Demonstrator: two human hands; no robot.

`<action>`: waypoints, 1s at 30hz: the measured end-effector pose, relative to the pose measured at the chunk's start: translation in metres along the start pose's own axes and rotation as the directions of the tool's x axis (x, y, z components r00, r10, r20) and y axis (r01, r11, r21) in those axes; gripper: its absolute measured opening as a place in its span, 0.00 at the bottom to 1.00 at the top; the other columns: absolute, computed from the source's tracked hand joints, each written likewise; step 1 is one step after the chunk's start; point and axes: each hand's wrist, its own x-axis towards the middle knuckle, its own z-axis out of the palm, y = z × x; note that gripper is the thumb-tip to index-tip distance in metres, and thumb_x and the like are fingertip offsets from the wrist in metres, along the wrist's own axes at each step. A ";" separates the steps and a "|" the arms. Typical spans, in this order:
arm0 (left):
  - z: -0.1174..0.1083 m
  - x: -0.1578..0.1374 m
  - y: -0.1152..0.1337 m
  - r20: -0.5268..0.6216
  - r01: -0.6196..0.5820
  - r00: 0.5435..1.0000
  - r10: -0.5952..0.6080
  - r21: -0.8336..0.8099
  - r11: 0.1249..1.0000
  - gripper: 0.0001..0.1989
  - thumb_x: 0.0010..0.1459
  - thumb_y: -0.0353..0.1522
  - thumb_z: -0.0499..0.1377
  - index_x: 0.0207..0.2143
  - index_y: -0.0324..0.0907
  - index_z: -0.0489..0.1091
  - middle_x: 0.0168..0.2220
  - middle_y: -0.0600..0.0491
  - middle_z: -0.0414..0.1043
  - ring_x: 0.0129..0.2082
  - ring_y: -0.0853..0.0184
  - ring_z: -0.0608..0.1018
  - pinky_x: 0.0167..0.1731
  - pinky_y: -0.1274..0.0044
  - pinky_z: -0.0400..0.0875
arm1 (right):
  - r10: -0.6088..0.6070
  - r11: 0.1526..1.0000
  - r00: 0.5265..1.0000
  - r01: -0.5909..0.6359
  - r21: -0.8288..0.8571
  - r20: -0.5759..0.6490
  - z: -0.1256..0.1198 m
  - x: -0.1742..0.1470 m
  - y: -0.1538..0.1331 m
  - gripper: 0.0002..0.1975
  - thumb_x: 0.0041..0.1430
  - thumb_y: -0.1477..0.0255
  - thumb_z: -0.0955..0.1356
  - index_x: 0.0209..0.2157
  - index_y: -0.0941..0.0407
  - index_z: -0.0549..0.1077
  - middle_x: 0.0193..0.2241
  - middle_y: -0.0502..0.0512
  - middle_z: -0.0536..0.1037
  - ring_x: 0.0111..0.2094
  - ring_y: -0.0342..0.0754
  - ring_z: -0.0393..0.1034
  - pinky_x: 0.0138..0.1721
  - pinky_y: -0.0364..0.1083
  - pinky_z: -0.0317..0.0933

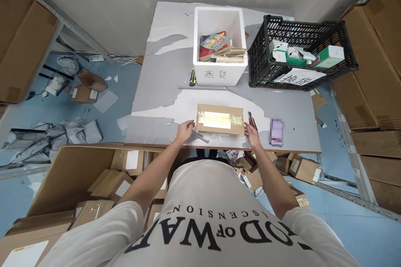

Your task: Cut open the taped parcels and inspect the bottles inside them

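Note:
A taped cardboard box lies flat near the front edge of the table, with a white label under shiny clear tape on its top. Just off the box's left end is my left hand, fingers reaching toward it across a small gap, holding nothing. My right hand is at the right end, its fingertips at the box's corner and the fingers apart. Right beside that hand lies a red and black utility knife. Farther right is a phone with a blurred screen.
Behind the box stand a white foam bin of books and a black crate with green and white boxes. A yellow utility knife lies left of the bin. Below the table's front edge, a large carton holds parcels. Shelving with cartons flanks me.

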 end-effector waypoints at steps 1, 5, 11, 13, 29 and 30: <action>0.001 -0.003 -0.008 0.039 -0.015 0.999 0.015 0.003 1.000 0.23 0.55 0.39 0.56 0.50 0.37 0.73 0.47 0.44 0.77 0.46 0.60 0.79 0.49 0.71 0.70 | -0.040 0.999 0.999 0.040 -0.013 -0.006 0.002 -0.003 0.008 0.30 0.59 0.57 0.60 0.59 0.56 0.64 0.51 0.65 0.74 0.48 0.53 0.71 0.49 0.54 0.66; 0.011 -0.012 -0.029 0.152 -0.077 0.986 0.070 0.042 0.996 0.26 0.48 0.37 0.63 0.51 0.40 0.73 0.48 0.46 0.77 0.51 0.55 0.76 0.54 0.67 0.68 | -0.169 0.976 0.983 0.176 -0.127 0.069 0.016 -0.009 0.028 0.31 0.50 0.66 0.68 0.58 0.54 0.65 0.56 0.63 0.69 0.55 0.56 0.65 0.56 0.58 0.60; 0.027 -0.011 -0.028 0.128 -0.084 0.988 0.082 0.010 0.996 0.22 0.56 0.39 0.57 0.50 0.39 0.73 0.48 0.48 0.77 0.51 0.57 0.76 0.52 0.69 0.69 | -0.109 0.993 0.993 0.112 -0.045 0.047 0.032 -0.011 0.014 0.21 0.53 0.64 0.66 0.48 0.57 0.69 0.45 0.62 0.76 0.46 0.54 0.71 0.51 0.55 0.65; 0.023 -0.011 -0.020 0.102 -0.107 0.989 0.107 0.000 0.994 0.23 0.57 0.40 0.57 0.52 0.39 0.73 0.49 0.49 0.77 0.49 0.58 0.77 0.51 0.71 0.70 | -0.142 0.987 0.989 0.145 -0.072 0.044 0.028 -0.013 0.005 0.18 0.55 0.60 0.65 0.44 0.56 0.70 0.44 0.62 0.75 0.46 0.53 0.69 0.49 0.54 0.66; 0.011 0.009 0.028 -0.055 0.025 0.998 -0.006 0.353 0.935 0.26 0.60 0.48 0.52 0.39 0.38 0.80 0.31 0.47 0.80 0.33 0.62 0.77 0.30 0.76 0.64 | -0.056 0.872 0.998 0.067 -0.486 0.038 0.014 0.008 -0.040 0.30 0.64 0.51 0.52 0.34 0.59 0.74 0.37 0.65 0.78 0.41 0.55 0.71 0.44 0.47 0.60; 0.011 0.010 0.027 -0.047 0.029 0.999 -0.013 0.355 0.934 0.26 0.60 0.48 0.52 0.40 0.39 0.80 0.32 0.47 0.80 0.33 0.62 0.77 0.31 0.76 0.64 | -0.035 0.876 0.999 0.050 -0.480 0.039 0.015 0.008 -0.039 0.31 0.64 0.51 0.52 0.35 0.59 0.74 0.38 0.65 0.78 0.41 0.55 0.71 0.43 0.47 0.60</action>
